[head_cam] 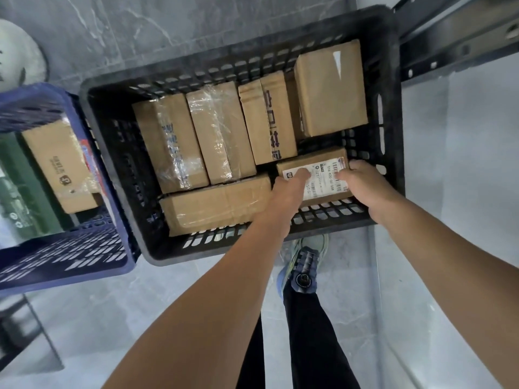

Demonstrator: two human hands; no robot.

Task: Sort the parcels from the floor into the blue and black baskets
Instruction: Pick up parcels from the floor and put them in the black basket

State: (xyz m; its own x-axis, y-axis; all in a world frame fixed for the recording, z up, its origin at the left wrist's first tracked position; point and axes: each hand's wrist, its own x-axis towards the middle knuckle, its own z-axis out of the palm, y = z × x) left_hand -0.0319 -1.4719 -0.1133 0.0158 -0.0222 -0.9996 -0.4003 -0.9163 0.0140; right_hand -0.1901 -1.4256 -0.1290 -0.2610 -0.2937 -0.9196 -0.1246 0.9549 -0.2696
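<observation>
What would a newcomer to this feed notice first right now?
The left hand and right hand hold a small labelled parcel low in the near right corner of the black basket. That basket fills the middle of the view and is packed with brown parcels. To its left stands the blue basket with a cardboard box inside.

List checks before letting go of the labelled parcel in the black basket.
1. Left hand and right hand both hold the labelled parcel: ok.
2. Parcel inside the black basket walls: ok.
3. Parcel resting on the basket floor: cannot tell.
4. Label facing up: ok.
5. Gap to the long parcel: cannot tell, the left hand covers it.
</observation>
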